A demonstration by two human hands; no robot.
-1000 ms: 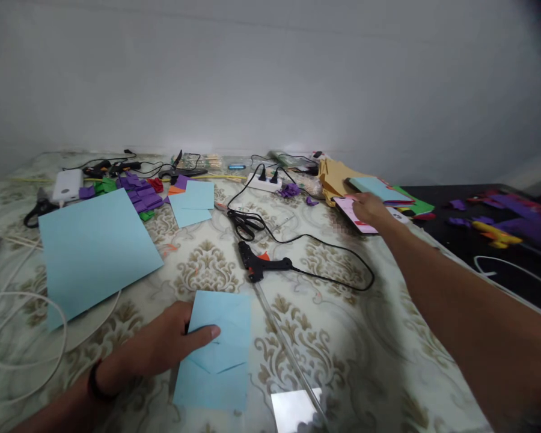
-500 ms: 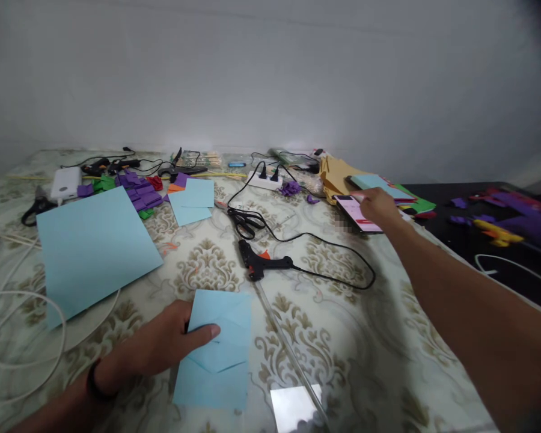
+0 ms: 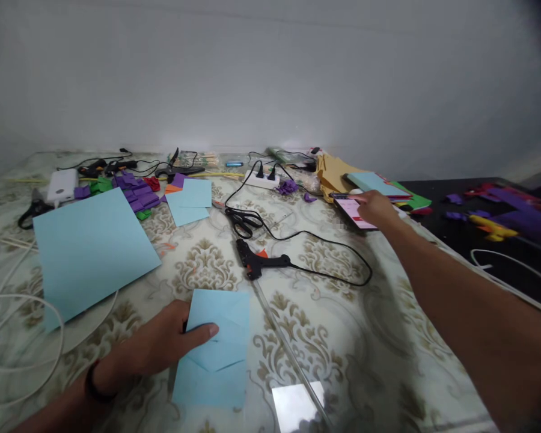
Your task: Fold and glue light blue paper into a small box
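A folded light blue paper envelope [image 3: 220,379] is in my left hand [image 3: 175,337], thumb on top and fingers behind its left edge. At the far right of the table my right hand [image 3: 376,209] reaches over a phone [image 3: 354,211] with a lit pink and white screen; a finger touches or nearly touches it, and the other fingers look curled. Between my hands lies a black glue gun [image 3: 261,261] with a long clear glue stick [image 3: 288,349] in line with it. Beside it are black-handled scissors [image 3: 243,222].
A large blue sheet [image 3: 94,255] and white cable [image 3: 58,349] lie left. Smaller blue sheets [image 3: 192,201], purple paper pieces [image 3: 137,192] and a power strip [image 3: 262,178] sit behind. Yellow paper [image 3: 336,174] is back right, a yellow glue gun [image 3: 493,227] on the black surface [image 3: 455,240].
The whole view has shifted slightly. My left hand keeps its hold on the envelope, and my right hand stays at the phone with little movement.
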